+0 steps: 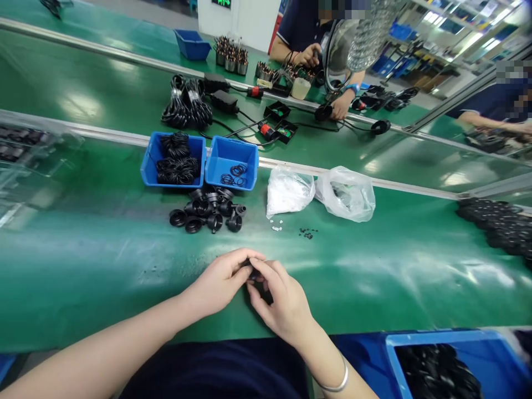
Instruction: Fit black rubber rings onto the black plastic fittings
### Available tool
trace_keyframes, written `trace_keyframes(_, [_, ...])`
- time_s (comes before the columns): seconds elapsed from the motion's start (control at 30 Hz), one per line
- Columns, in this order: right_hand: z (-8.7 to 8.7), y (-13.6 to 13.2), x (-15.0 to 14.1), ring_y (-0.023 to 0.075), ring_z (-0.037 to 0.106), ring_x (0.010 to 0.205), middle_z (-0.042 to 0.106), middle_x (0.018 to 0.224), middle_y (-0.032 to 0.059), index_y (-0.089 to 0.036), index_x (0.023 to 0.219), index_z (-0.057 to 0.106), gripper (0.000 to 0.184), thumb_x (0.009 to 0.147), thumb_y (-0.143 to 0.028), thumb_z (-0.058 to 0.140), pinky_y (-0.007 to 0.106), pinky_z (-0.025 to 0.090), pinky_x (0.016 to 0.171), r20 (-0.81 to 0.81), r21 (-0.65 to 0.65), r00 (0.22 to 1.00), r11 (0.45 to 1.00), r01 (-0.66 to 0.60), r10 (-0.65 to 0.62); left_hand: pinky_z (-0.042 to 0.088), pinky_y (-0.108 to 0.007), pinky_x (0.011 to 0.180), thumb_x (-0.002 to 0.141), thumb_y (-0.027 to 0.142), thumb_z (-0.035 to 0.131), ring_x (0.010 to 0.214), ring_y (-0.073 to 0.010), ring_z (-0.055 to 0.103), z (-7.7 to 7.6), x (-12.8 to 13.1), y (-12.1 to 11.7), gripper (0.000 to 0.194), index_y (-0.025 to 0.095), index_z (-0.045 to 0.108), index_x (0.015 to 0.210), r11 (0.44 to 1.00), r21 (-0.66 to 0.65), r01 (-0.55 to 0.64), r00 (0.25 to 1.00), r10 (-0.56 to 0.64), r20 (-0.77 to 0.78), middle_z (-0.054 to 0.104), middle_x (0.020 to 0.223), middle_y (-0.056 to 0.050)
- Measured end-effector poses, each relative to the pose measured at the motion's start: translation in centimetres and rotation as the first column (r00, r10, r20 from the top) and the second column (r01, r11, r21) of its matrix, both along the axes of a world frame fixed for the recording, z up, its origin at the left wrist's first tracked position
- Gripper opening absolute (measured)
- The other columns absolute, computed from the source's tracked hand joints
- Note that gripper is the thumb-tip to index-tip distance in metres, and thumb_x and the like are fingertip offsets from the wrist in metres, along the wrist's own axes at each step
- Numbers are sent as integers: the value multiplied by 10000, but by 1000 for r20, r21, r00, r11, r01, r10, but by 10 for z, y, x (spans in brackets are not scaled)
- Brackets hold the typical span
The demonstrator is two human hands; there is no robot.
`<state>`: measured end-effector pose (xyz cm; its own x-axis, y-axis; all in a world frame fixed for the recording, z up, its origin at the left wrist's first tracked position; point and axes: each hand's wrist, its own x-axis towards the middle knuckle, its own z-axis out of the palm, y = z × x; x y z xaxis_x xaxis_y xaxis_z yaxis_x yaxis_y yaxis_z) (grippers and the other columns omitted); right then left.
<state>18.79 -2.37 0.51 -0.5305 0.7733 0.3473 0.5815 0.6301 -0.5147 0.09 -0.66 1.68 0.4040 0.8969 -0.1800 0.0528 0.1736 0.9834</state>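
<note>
My left hand [222, 280] and my right hand [282, 296] meet over the green workbench near its front edge. Both have their fingers closed around a small black plastic part [252, 272], which they mostly cover, so its full shape is hidden. Beyond my hands lies a group of black plastic fittings [214, 208], round and hollow. Farther right, tiny white pieces [276, 226] and tiny black rings [307, 234] are scattered on the bench.
Two blue bins hold black ring bundles [178, 166] and loose black rings [233, 176]. Beside them stand a bag of white pieces [290, 191] and another clear bag [347, 194]. Black parts are piled at the right [499, 227]. A blue crate [494, 354] sits below. A person works opposite.
</note>
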Motion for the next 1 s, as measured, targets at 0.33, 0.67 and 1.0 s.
trace_keyframes(0.33, [-5, 0, -7, 209, 676, 755, 673, 927, 105, -145, 1406, 435, 460, 963, -165, 555, 313, 573, 600, 95, 225, 995, 974, -11, -10, 561, -312, 803, 906, 188, 483, 908, -194, 701, 3, 0, -3, 327, 229, 601, 1208, 999, -6, 34, 993, -34, -111, 721, 1062, -38])
trace_keyframes(0.67, [1, 19, 93, 170, 619, 567, 629, 715, 1, -190, 1202, 554, 395, 926, -469, 589, 283, 507, 531, 93, -100, 789, 783, 614, -607, 426, -442, 1055, 936, 245, 530, 1182, -283, 552, 25, -36, 9, 335, 248, 575, 1268, 712, 695, -100, 742, 518, -424, 566, 1278, -119])
trace_keyframes(1.0, [7, 40, 107, 191, 645, 784, 662, 965, 82, -186, 1063, 628, 180, 966, -307, 536, 327, 543, 767, 6, 29, 799, 799, 600, -601, 526, -517, 847, 1000, 317, 285, 1110, -413, 567, 26, -87, 33, 468, 115, 524, 1349, 907, 418, -44, 37, 420, -907, 584, 1251, -214])
